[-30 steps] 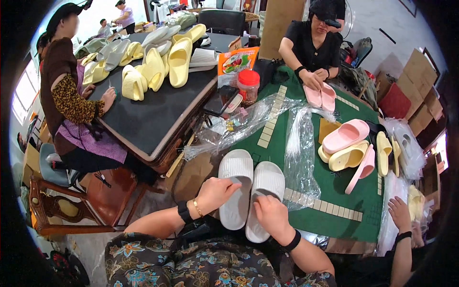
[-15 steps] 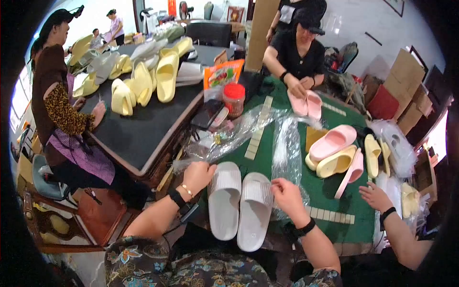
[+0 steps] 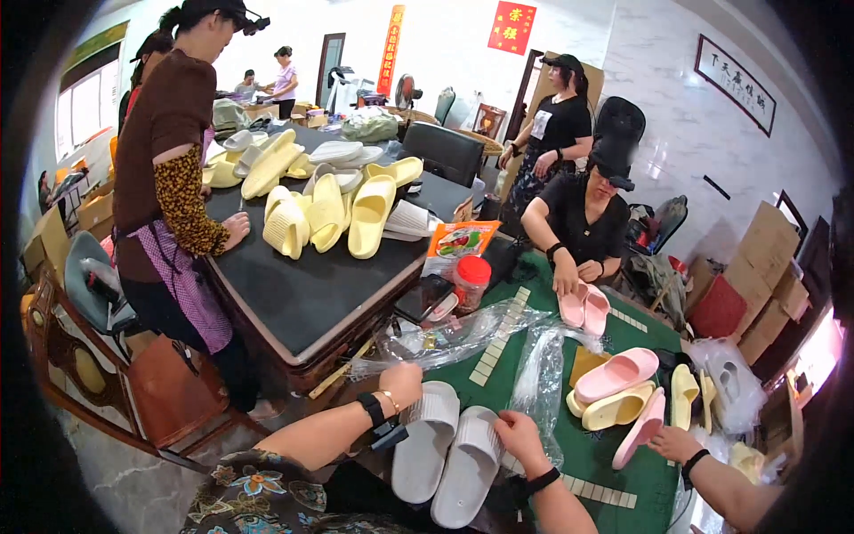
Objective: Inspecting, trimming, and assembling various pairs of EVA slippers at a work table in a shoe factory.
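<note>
A pair of light grey slippers with ribbed straps lies side by side, toes away from me, at the near edge of the green table (image 3: 583, 454). My left hand (image 3: 402, 387) is closed at the outer side of the left slipper (image 3: 420, 456), its fingertips hidden. My right hand (image 3: 523, 438) is closed against the strap edge of the right slipper (image 3: 464, 488), thumb on top. A co-worker's hand (image 3: 676, 443) at the right reaches to a pink slipper (image 3: 640, 429) standing on its side. Across the table another person's hand (image 3: 566, 274) touches a pink pair (image 3: 584, 307).
Clear plastic wrap (image 3: 458, 338) and a plastic bag (image 3: 540, 374) lie beyond the slippers. A red-lidded jar (image 3: 471, 278) and dark phone (image 3: 424, 298) are behind. Yellow slippers (image 3: 371, 214) lie on the black table (image 3: 294, 307), where a person stands. A wooden chair (image 3: 178, 392) is at left.
The view has tilted up, so the tables sit lower in it. My right hand has closed in on the right slipper's strap. The co-worker's hand at right has reached the pink slipper.
</note>
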Motion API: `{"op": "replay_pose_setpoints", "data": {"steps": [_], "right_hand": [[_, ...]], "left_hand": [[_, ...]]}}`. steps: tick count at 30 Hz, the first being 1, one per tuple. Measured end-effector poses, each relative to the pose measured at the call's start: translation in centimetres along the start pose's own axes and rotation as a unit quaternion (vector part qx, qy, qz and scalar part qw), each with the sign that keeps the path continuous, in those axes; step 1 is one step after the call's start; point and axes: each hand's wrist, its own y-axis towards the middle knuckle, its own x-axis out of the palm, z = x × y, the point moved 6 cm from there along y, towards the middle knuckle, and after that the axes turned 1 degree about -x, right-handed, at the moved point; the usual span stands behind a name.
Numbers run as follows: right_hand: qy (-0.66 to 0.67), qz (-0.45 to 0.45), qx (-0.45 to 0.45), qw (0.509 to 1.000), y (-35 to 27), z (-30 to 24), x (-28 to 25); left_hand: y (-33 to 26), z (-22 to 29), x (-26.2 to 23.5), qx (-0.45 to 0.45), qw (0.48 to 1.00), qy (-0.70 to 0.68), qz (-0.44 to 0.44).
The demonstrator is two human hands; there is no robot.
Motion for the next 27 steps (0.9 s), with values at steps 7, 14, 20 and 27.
{"op": "replay_pose_setpoints", "data": {"steps": [7, 14, 20, 27], "right_hand": [[0.103, 0.057, -0.08, 0.99, 1.5, -2.8, -0.6], [0.236, 0.088, -0.043, 0.967, 1.7, -3.3, 1.8], [0.24, 0.089, -0.032, 0.966, 0.8, -4.8, 1.9], [0.241, 0.099, -0.041, 0.965, 0.5, -4.5, 1.8]], "left_hand": [[1.4, 0.5, 0.6, -0.005, 1.0, 0.013, 0.028], [-0.5, 5.3, -0.3, 0.068, 0.94, -0.334, 0.004], [-1.1, 6.3, 0.2, 0.086, 0.923, -0.375, -0.026], [-1.7, 7.1, -0.4, 0.088, 0.923, -0.371, -0.044]]}}
